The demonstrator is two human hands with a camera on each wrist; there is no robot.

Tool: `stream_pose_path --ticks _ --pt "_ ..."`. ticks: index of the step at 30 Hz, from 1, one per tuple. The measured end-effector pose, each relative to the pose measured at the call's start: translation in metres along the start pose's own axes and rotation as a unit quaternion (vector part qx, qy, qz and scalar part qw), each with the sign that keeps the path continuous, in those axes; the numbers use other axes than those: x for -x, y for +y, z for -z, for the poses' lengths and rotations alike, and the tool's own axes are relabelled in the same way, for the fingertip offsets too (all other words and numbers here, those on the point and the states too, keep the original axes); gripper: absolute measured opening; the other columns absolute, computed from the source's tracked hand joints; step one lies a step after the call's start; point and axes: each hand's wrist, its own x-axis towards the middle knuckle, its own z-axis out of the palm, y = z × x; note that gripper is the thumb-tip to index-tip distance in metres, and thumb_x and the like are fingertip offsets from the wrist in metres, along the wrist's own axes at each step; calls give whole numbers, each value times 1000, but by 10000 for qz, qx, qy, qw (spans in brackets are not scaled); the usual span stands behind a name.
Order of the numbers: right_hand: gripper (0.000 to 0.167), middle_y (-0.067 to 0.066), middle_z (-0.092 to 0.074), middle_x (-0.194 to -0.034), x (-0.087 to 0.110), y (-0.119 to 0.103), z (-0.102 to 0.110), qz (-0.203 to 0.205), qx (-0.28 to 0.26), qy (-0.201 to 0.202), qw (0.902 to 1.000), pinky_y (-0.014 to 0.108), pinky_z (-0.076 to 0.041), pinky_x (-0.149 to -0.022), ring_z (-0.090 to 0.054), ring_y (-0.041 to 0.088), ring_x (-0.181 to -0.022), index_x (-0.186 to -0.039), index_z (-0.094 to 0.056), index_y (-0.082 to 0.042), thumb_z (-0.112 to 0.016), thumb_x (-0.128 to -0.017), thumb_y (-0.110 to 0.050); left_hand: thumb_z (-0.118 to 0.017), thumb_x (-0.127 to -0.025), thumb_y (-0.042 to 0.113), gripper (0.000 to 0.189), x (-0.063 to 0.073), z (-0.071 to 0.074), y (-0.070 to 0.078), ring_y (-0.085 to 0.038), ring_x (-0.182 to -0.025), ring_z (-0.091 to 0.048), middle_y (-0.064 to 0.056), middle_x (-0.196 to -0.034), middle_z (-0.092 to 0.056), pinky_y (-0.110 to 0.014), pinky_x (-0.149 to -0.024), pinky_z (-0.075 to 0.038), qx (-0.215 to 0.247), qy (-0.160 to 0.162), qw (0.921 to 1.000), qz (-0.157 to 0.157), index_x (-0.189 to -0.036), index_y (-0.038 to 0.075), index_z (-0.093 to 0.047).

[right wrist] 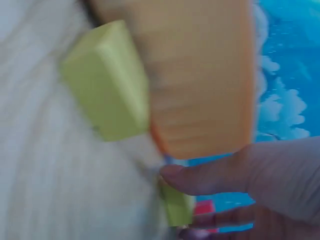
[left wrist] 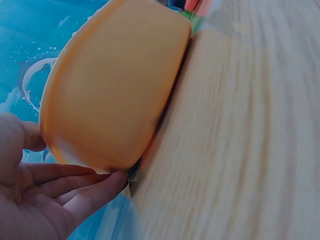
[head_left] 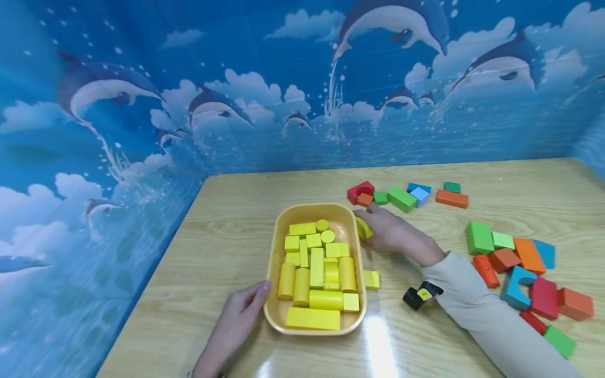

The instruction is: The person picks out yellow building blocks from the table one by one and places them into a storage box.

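Note:
A peach-coloured plastic bin [head_left: 315, 206] stands on the table and holds many yellow blocks [head_left: 313, 318], among them cylinders, cubes and bars. My left hand [head_left: 238, 317] holds its near left side; in the left wrist view the thumb is at the rim and the fingers lie against the outer wall [left wrist: 115, 90]. My right hand [head_left: 389, 228] grips a curved yellow block [head_left: 363, 228] just outside the bin's right rim. In the right wrist view thumb and fingers pinch this block [right wrist: 177, 205]. A second yellow block [head_left: 372, 280] lies on the table against the bin's right side.
Behind the right hand is a row of red, green, blue and orange blocks [head_left: 401, 199]. A larger mixed group [head_left: 506, 260] lies to the right, partly behind the right sleeve [head_left: 482, 310]. A dolphin-print backdrop [head_left: 293, 136] borders the wooden table [head_left: 212, 231] at the back and left.

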Motion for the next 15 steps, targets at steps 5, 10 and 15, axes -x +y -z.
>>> stream_pose_path --ticks 5,10,15 --pt "69 21 -39 -129 -3 3 -2 -21 -96 -380 9992 42 -53 -79 -52 26 -95 -145 -40 -9 -70 -83 -1 -47 -102 36 45 0 -1 -1 -36 -123 -53 -20 -128 -60 -51 -103 -43 110 -26 9999 17 -124 -1 -62" --pt "67 22 -35 -138 -6 4 2 -6 -21 -402 9992 50 -50 -94 -51 31 -110 -143 -41 -6 -70 -83 0 -47 -102 37 46 -1 0 0 -37 -124 -52 -20 -130 -58 -52 -104 -43 57 -35 10000 8 -125 0 -61" --pt "61 18 -45 -133 -8 7 3 188 178 -232 9994 50 -47 -100 -50 32 -116 -129 -52 0 -80 -77 -15 -47 -102 35 45 -1 0 1 -37 -123 -53 -21 -129 -58 -51 -103 -43 42 -12 10000 11 -125 -1 -60"
